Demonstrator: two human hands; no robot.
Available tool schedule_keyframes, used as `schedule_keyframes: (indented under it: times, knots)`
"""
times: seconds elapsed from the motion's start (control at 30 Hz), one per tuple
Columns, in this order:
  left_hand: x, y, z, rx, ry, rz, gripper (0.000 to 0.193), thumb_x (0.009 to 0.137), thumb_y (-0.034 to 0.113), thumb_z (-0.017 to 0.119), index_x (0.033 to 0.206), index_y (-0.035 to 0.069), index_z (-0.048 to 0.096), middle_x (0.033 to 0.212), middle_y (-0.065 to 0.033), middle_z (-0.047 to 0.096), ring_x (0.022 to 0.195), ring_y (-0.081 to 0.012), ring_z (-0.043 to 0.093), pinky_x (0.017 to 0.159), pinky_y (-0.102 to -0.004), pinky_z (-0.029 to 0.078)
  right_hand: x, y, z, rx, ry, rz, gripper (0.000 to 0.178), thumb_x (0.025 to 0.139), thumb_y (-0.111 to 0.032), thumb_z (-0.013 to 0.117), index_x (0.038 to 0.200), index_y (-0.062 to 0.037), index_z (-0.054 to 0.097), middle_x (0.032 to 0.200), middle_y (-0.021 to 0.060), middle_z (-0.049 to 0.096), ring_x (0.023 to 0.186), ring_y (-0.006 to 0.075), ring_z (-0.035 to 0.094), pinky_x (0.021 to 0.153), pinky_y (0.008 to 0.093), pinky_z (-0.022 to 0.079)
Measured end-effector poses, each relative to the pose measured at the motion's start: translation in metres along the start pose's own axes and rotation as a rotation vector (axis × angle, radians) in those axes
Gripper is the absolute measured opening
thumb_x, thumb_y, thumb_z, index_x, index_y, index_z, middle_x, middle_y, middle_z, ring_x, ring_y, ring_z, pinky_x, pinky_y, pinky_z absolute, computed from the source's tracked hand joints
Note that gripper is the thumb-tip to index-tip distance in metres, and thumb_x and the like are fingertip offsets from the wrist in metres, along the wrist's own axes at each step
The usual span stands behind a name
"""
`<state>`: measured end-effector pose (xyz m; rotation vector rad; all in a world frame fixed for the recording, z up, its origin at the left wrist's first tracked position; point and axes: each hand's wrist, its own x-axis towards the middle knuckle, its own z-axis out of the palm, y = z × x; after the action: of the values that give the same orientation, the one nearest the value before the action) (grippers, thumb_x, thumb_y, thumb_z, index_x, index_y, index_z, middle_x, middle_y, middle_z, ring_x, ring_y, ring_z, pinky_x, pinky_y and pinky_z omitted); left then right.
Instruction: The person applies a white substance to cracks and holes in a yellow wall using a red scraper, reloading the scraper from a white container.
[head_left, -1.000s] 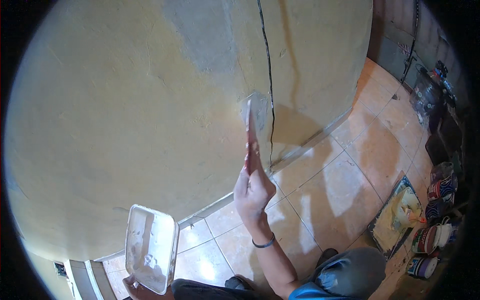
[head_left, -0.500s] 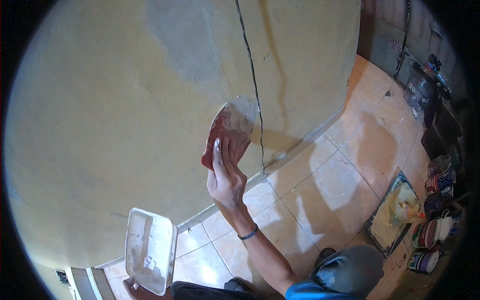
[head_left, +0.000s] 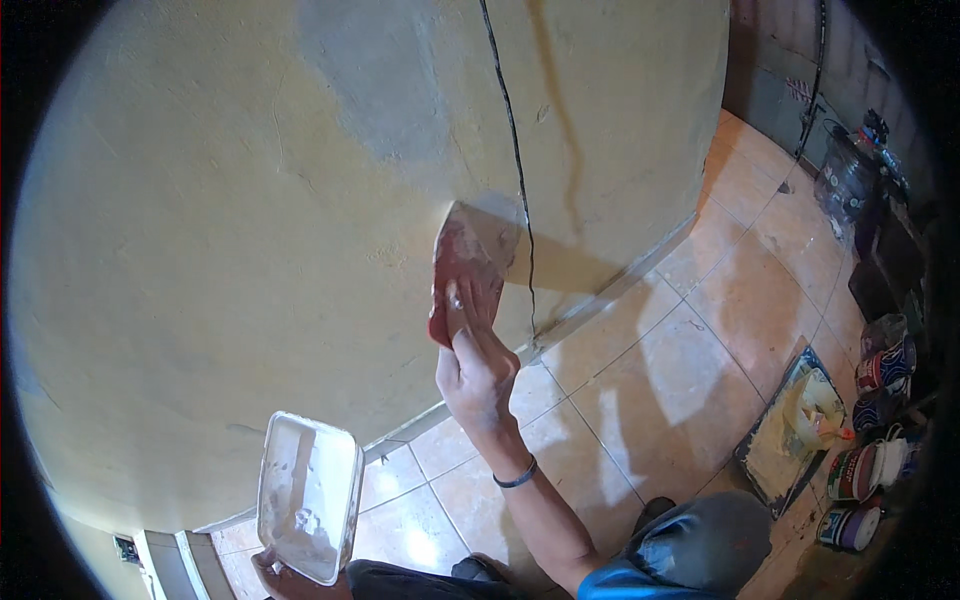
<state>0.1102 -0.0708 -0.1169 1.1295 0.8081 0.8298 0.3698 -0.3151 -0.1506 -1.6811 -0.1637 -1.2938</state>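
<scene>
My right hand point(head_left: 478, 375) is closed on a red, roughly flat putty spreader point(head_left: 465, 265), its face smeared with pale filler. The spreader's far edge is against or very close to the yellowish wall point(head_left: 250, 300), by a pale filler patch point(head_left: 510, 206) and a thin black cable point(head_left: 515, 150). At the lower left, my left hand point(head_left: 283, 580) grips the bottom corner of a white rectangular plastic tub point(head_left: 330, 460), tilted so its inside shows. Whitish filler point(head_left: 306, 522) lies in the tub. Part of the left hand is hidden behind it.
A grey patch point(head_left: 385, 80) marks the wall higher up. On the tiled floor point(head_left: 600, 430), a smeared tray point(head_left: 790, 430) lies to the right beside paint cans point(head_left: 852, 472) and a dark bucket point(head_left: 845, 175). My bent knee point(head_left: 700, 545) is at the lower right.
My right hand and the spreader have moved a little right and down along the wall, and the spreader has turned slightly. The left hand still holds the tub; the whole view has shifted slightly.
</scene>
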Motion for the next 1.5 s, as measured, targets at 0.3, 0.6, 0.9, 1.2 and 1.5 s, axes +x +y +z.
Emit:
schedule_keyframes:
  times: [0.3, 0.6, 0.9, 1.2, 1.5]
  knots:
    - [0.044, -0.033, -0.056, 0.519, -0.218, 0.424, 0.063, 0.090, 0.041, 0.054, 0.134, -0.003, 0.055, 0.132, -0.0180, 0.062, 0.122, -0.0340, 0.060, 0.097, -0.0501, 0.050, -0.002, 0.016, -0.001, 0.113, -0.007, 0.171, 0.035, 0.096, 0.004, 0.061, 0.131, 0.0059, 0.064, 0.132, 0.0261, 0.064, 0.116, 0.0331, 0.069, 0.092, 0.0353, 0.058]
    - [-0.017, 0.009, 0.024, -0.159, 0.019, -0.012, 0.063, 0.087, 0.041, 0.054, 0.132, -0.003, 0.057, 0.127, -0.0189, 0.064, 0.116, -0.0351, 0.062, 0.093, -0.0528, 0.053, -0.019, 0.017, -0.014, 0.072, 0.081, 0.130, 0.030, 0.091, 0.006, 0.061, 0.121, 0.0095, 0.066, 0.130, 0.0270, 0.065, 0.119, 0.0405, 0.065, 0.091, 0.0418, 0.058]
    - [-0.020, 0.008, 0.024, -0.102, 0.028, -0.006, 0.066, 0.088, 0.039, 0.053, 0.137, -0.006, 0.053, 0.131, -0.0204, 0.061, 0.118, -0.0351, 0.061, 0.093, -0.0521, 0.053, 0.006, 0.046, -0.005, -0.053, 0.196, 0.170, 0.031, 0.101, 0.000, 0.055, 0.131, 0.0081, 0.063, 0.133, 0.0239, 0.064, 0.115, 0.0328, 0.069, 0.085, 0.0348, 0.058]
    - [0.000, 0.004, 0.004, -0.221, -0.017, -0.085, 0.066, 0.091, 0.043, 0.050, 0.137, -0.005, 0.054, 0.132, -0.0194, 0.061, 0.123, -0.0346, 0.057, 0.101, -0.0528, 0.047, -0.008, 0.031, -0.004, 0.010, 0.003, -0.005, 0.030, 0.095, 0.003, 0.063, 0.125, 0.0069, 0.067, 0.123, 0.0272, 0.068, 0.106, 0.0381, 0.072, 0.085, 0.0346, 0.059]
    - [-0.035, 0.016, 0.040, -0.120, -0.096, -0.042, 0.064, 0.089, 0.040, 0.051, 0.136, -0.004, 0.055, 0.133, -0.0188, 0.062, 0.122, -0.0355, 0.059, 0.100, -0.0538, 0.048, -0.017, 0.047, -0.002, 0.080, 0.159, 0.194, 0.029, 0.100, 0.001, 0.059, 0.127, 0.0061, 0.067, 0.126, 0.0242, 0.068, 0.106, 0.0249, 0.074, 0.081, 0.0312, 0.057]
